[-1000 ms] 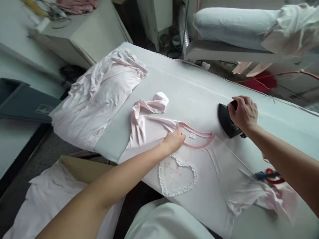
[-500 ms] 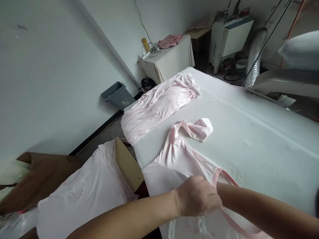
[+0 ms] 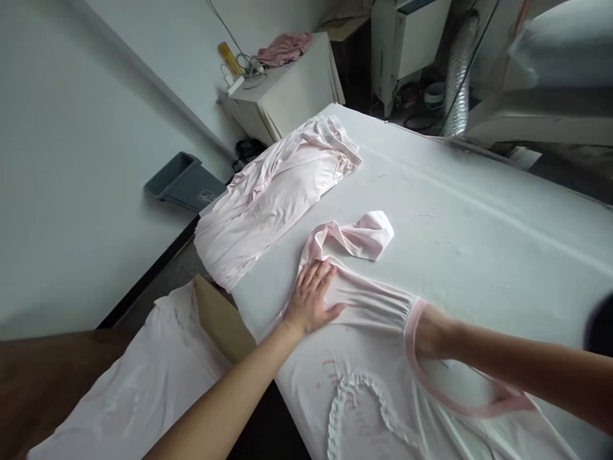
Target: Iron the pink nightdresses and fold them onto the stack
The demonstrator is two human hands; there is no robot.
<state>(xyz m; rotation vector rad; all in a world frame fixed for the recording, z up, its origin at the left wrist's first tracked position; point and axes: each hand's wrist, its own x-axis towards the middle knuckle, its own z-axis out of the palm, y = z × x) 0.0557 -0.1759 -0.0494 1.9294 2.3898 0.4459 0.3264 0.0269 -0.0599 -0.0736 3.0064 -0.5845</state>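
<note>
A pale pink shirt (image 3: 364,351) with a darker pink neckband and a ruffled lace trim lies on the near part of the white-covered table (image 3: 460,262). My left hand (image 3: 309,300) rests flat on the shirt near the shoulder and sleeve, fingers spread. The sleeve (image 3: 368,235) curls away beyond it, twisted on the tabletop. Through the neck opening goes my right hand (image 3: 431,333), its fingers hidden under the cloth, which is pulled into creases between the two hands.
A pile of pale pink garments (image 3: 282,198) lies along the table's left edge. Left of the table, a white garment (image 3: 158,364) drapes over a cardboard box (image 3: 223,322). A grey bin (image 3: 184,182) stands by the wall, and a cloth-covered side table (image 3: 292,89) is behind.
My left hand has moved from a closed grip by the neckband to lying flat farther up the shirt. My right hand remains inside the neck opening; the lace trim now shows more.
</note>
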